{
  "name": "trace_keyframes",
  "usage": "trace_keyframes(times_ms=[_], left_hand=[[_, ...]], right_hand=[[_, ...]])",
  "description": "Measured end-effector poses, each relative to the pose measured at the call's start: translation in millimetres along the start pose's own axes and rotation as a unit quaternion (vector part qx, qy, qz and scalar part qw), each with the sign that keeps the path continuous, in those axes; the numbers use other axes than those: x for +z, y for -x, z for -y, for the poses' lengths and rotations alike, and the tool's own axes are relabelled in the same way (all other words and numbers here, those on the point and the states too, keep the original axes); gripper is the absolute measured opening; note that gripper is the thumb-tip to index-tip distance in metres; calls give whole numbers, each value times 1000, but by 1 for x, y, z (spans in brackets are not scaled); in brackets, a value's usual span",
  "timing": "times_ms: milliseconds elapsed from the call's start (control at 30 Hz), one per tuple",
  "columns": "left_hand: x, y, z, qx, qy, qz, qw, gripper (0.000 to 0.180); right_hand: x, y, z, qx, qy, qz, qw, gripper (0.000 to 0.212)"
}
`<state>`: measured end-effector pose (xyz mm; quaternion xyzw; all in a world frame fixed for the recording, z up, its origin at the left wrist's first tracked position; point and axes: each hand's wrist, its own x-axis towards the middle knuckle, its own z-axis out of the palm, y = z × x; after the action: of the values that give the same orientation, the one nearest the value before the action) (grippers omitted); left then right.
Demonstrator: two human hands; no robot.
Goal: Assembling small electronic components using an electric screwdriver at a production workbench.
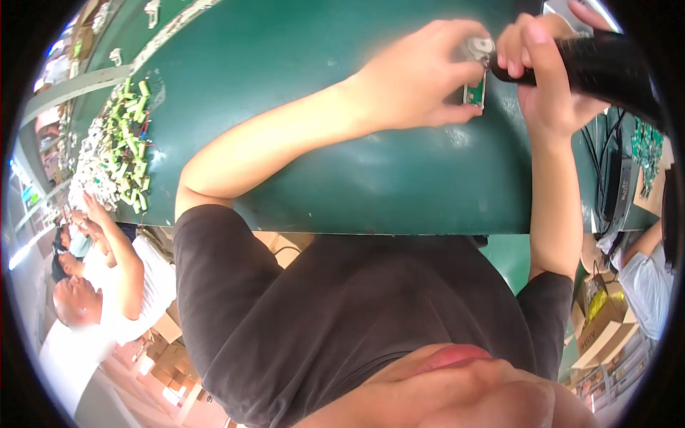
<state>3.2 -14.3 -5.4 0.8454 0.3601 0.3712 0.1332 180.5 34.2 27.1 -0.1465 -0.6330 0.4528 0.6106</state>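
Note:
My left hand [428,75] is closed on the edges of a small green circuit board [474,96] above the green table. At the far end of the board, by my fingertips, sits a round whitish-metallic part [481,47]. My right hand [546,78] is wrapped around a thick black tapered tool [599,68]. Its narrow end points left, close to the board; whether it touches is not clear. Fingers partly cover both the board and the tool.
On the green table [342,189], a heap of light-green cylinders [132,150] and small white parts [93,160] lies left. A co-worker [121,271] sits there. At right are a black box [622,187] with cables, several green boards [648,153] and a cardboard carton [606,328].

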Motion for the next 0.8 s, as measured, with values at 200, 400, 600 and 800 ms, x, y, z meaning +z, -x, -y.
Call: trace_keyframes(times_ms=[200,400,600,800], left_hand=[[-69,-47,63,-65,-100,19,993,40],[-159,-41,203,-260,-380,-91,883,48],[-225,0,279,-492,-292,21,820,68],[-201,5,236,-411,-412,61,811,70]], right_hand=[[-7,3,1,-9,-77,-8,997,50],[1,2,1,36,-18,-8,999,47],[-4,2,-3,48,-22,-6,999,46],[10,-14,20,39,-39,-52,997,27]])
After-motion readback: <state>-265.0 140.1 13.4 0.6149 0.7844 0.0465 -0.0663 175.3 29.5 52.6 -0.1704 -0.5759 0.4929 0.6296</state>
